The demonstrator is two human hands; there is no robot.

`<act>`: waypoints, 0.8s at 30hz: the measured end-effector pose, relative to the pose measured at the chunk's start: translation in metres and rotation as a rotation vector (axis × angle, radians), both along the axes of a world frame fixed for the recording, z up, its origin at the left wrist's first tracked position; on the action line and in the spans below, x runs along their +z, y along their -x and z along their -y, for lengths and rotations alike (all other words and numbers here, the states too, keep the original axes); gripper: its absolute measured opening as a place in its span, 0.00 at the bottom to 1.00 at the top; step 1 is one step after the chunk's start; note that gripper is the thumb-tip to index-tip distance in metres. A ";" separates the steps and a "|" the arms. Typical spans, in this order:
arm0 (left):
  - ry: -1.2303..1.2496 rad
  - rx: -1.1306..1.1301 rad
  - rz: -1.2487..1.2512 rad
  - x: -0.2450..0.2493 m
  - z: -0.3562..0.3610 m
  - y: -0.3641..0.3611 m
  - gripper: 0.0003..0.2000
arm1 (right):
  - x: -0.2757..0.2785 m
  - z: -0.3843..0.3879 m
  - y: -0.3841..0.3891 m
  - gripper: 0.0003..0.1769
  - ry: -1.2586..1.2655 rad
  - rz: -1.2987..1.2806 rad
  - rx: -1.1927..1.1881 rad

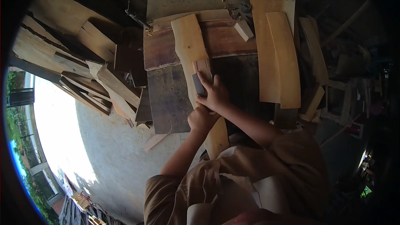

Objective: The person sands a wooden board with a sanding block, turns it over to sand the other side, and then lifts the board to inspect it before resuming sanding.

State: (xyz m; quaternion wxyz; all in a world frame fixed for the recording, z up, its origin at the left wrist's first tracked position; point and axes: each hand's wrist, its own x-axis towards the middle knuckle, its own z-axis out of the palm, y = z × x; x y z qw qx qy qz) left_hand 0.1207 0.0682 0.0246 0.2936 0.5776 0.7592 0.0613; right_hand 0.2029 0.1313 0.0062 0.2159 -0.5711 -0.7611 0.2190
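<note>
A long pale plank [188, 37] runs lengthwise from the back of the dark worktop [166, 100] toward my body. On it lies what looks like a wooden hand plane [203, 66], with a dark grey flat piece [197, 83] on its left side. My right hand [216, 94] is closed over the tool, one finger stretched forward along the wood. Just behind and touching it, my left hand [201, 118] is closed in a fist at the tool's rear end. My hands hide the tool's back part and some of the plank.
Wide boards [279, 66] lie along the right side of the worktop. A small wood block [243, 31] and metal pieces [241, 10] sit at the back. Several boards [112, 83] lean on the left, and a wood offcut [155, 141] lies on the concrete floor [121, 171].
</note>
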 end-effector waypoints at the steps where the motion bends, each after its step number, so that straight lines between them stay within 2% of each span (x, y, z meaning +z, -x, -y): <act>1: -0.003 0.022 0.004 0.001 0.035 -0.009 0.46 | 0.006 0.036 -0.008 0.46 0.117 0.049 -0.010; 3: 0.085 0.027 0.076 -0.002 0.087 -0.020 0.49 | 0.005 0.091 -0.023 0.48 0.110 0.029 -0.009; 7: 0.065 0.043 0.054 -0.001 0.093 -0.023 0.49 | 0.007 0.095 -0.025 0.47 0.126 0.030 -0.015; 9: 0.016 -0.006 0.017 -0.002 0.058 -0.017 0.49 | 0.006 0.059 -0.018 0.47 0.112 0.012 -0.010; 12: -0.271 -0.045 -0.058 -0.013 -0.028 -0.004 0.46 | 0.008 -0.027 -0.004 0.45 0.075 -0.028 -0.102; 14: -0.285 0.001 -0.049 -0.005 -0.099 0.002 0.43 | 0.010 -0.099 0.007 0.45 0.075 -0.010 -0.103; 16: -0.184 0.022 -0.045 0.001 -0.170 0.014 0.38 | 0.019 -0.169 0.017 0.45 0.082 0.022 -0.079; 19: -0.172 0.023 -0.085 0.008 -0.242 0.025 0.35 | 0.012 -0.244 0.027 0.46 0.008 0.001 -0.021; 21: -0.142 -0.014 -0.054 0.018 -0.240 0.022 0.34 | 0.005 -0.244 0.027 0.46 -0.033 0.024 -0.021; 23: -0.211 0.098 -0.033 0.010 -0.212 0.011 0.35 | 0.007 -0.219 0.021 0.46 -0.063 0.052 -0.018; 24: -0.168 0.099 -0.005 0.010 -0.191 0.007 0.36 | 0.012 -0.193 0.017 0.45 0.005 0.067 -0.011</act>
